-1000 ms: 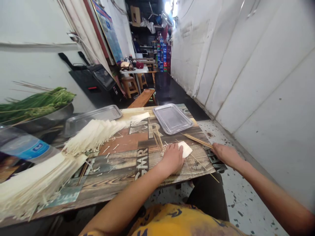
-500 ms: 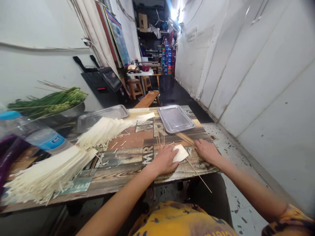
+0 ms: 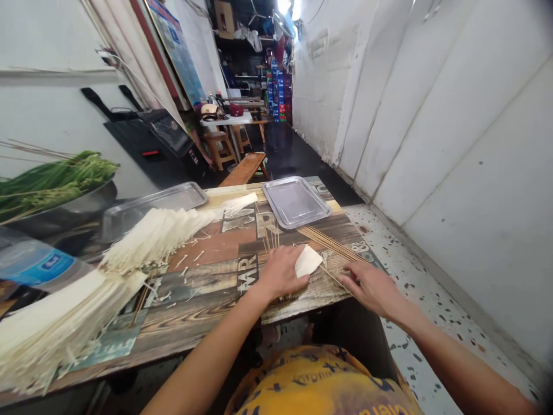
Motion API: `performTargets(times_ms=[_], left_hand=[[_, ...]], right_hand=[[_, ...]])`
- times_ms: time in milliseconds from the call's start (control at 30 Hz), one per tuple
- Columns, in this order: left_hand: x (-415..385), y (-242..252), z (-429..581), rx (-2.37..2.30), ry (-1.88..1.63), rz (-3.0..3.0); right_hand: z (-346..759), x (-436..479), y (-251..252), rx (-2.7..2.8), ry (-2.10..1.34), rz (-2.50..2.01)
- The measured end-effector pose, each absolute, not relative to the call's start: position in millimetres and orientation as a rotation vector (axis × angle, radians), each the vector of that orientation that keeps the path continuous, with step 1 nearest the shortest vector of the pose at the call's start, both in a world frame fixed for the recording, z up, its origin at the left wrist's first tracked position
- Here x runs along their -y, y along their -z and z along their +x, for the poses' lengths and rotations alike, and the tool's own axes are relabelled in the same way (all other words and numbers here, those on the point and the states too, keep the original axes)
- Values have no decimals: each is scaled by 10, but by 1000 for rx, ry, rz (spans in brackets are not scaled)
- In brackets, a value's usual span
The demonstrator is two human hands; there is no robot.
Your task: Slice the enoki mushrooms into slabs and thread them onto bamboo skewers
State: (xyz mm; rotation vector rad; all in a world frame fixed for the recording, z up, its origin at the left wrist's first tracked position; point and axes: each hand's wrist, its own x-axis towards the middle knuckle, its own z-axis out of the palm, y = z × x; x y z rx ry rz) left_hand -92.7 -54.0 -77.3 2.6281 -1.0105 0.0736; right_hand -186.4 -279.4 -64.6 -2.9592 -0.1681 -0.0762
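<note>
My left hand [image 3: 280,272] rests on the table's near edge, fingers curled onto a small white folded piece [image 3: 307,261], pinning it down. My right hand [image 3: 370,286] sits just to its right, fingers pinched on a thin bamboo skewer [image 3: 334,278] that lies across the wood. More skewers [image 3: 328,242] lie loose in a bundle behind my right hand, and another few [image 3: 270,233] behind my left.
An empty steel tray [image 3: 296,202] stands at the far right of the patterned table [image 3: 207,259], a longer tray [image 3: 151,203] at the far left. White noodle-like strips [image 3: 155,233] are piled across the left. A bowl of greens [image 3: 56,181] and a water bottle [image 3: 34,262] sit at left.
My right hand came in from the table's right edge to the skewers, then drew back toward me with one pinched. My left hand stayed on the white piece.
</note>
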Motion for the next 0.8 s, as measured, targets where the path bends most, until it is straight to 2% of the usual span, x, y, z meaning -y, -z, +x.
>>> performTargets(times_ms=[133, 300, 433, 633, 700, 800], left_hand=[[473, 763, -892, 1015, -74, 2583], [131, 773, -705, 791, -195, 2492], [-40, 899, -530, 819, -200, 2440], [-52, 1147, -356, 814, -420, 2470], [-55, 1181, -356, 847, -424, 2492], [-45, 1183, -395, 924, -389, 2545]], right_hand=[[-2010, 2607, 773, 189, 9, -3001], [-2018, 2565, 864, 169, 34, -3065], [-2051, 2525, 818, 220, 34, -3107], [-2034, 2553, 773, 67, -123, -3105], [-2009, 2632, 802, 68, -39, -3011], [-1966, 2765, 823, 301, 266, -2835]])
